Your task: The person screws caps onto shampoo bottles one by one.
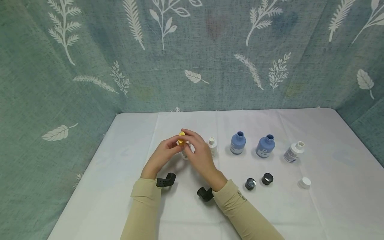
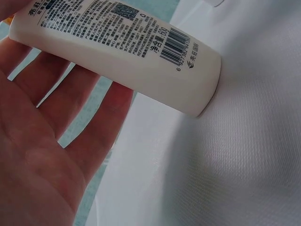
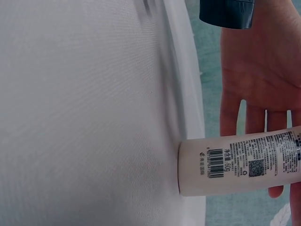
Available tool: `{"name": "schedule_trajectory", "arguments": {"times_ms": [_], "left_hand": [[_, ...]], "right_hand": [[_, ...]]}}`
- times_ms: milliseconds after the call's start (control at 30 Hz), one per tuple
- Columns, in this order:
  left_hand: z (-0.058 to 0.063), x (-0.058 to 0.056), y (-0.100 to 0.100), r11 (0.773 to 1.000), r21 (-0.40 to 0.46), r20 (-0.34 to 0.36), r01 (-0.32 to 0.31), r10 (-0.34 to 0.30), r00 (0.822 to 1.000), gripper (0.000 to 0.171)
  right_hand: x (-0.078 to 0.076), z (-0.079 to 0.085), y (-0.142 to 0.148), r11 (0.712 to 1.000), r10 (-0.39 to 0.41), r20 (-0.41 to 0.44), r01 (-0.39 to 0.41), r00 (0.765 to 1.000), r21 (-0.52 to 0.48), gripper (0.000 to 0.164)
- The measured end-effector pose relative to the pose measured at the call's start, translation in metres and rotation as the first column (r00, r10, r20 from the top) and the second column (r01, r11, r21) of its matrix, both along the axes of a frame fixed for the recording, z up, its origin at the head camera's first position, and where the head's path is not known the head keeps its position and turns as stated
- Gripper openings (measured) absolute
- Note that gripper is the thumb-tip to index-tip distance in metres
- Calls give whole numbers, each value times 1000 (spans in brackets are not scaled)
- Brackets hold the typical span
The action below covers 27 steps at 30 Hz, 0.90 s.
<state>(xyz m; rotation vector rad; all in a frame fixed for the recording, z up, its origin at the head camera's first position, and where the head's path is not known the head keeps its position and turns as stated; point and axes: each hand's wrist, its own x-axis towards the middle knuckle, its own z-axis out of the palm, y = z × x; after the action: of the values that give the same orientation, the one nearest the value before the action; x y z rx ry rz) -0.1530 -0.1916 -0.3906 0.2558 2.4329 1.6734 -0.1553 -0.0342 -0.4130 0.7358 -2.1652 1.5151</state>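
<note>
A white bottle (image 2: 141, 56) with dark printed text and a barcode stands with its base on the table, partly hidden by the hands in the head view. At its top is a yellow cap (image 1: 181, 138). My left hand (image 1: 163, 154) holds the upper part of the bottle near the neck, its other fingers spread behind the bottle in the left wrist view. My right hand (image 1: 199, 155) pinches around the yellow cap with thumb and fingers. In the right wrist view the fingers pass behind the bottle (image 3: 235, 162), and the fingertips are partly out of frame.
Right of the hands stand an uncapped white bottle (image 1: 212, 148), a blue bottle (image 1: 238, 144), a second blue bottle (image 1: 265, 146) and another white bottle (image 1: 293, 152). Nearer lie two black caps (image 1: 250, 184) and a white cap (image 1: 304, 182). A leaf-patterned curtain (image 1: 192, 60) hangs behind the white table (image 1: 129, 133).
</note>
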Motion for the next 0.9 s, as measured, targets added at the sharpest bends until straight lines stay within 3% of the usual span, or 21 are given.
{"name": "schedule_trajectory", "arguments": {"times_ms": [367, 900], "left_hand": [[-2, -1, -1, 998, 56, 19, 1, -2, 1000, 37], [-5, -1, -2, 997, 80, 32, 9, -12, 999, 41]], "right_hand": [[0, 1, 0, 999, -48, -13, 48, 999, 6, 14], [-1, 2, 1, 998, -63, 15, 63, 998, 12, 14]]}}
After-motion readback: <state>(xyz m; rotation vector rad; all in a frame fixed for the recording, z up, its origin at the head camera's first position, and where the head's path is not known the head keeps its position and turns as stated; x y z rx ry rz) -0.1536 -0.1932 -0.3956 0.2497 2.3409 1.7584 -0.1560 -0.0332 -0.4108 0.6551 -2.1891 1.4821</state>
